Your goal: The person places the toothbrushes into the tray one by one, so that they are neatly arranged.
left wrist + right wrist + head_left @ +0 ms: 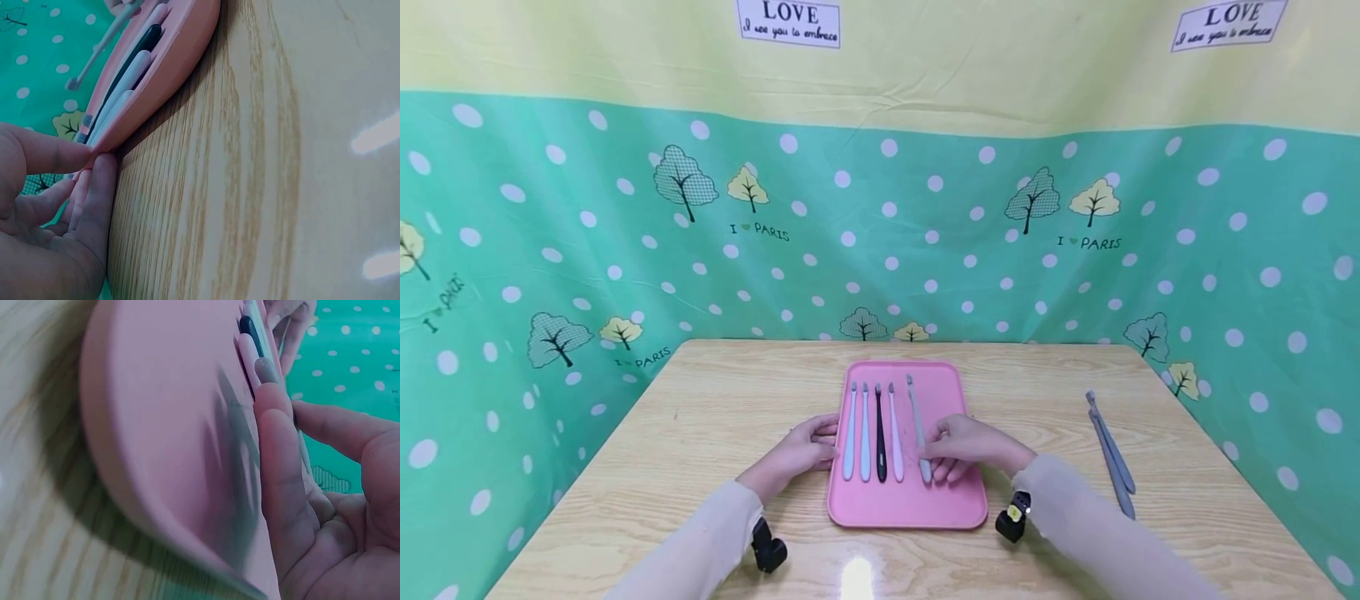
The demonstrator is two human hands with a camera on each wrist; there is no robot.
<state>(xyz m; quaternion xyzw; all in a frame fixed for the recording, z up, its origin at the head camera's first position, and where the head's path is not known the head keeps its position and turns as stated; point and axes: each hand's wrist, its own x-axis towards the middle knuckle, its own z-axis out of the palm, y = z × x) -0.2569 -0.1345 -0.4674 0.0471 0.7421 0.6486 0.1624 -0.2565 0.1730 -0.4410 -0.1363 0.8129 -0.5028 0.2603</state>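
Observation:
A pink tray (905, 515) lies on the table, with several toothbrushes side by side on it: pale blue ones (849, 442) at the left, then a black toothbrush (880, 442) and a pale pink toothbrush (896, 442). My left hand (805, 448) pinches the tray's left rim between thumb and fingers, as the left wrist view shows up close. Over the tray's right half, my right hand (964, 446) pinches a grey toothbrush (917, 417) near the lower end of its handle. In the left wrist view this toothbrush (103, 47) is tilted, its head raised above the others.
Two blue-grey toothbrushes (1111, 454) lie partly crossed on the wooden table (737, 392), right of the right forearm. A green and yellow printed curtain (887, 208) hangs behind the table and along both sides. A small black camera sits at each wrist.

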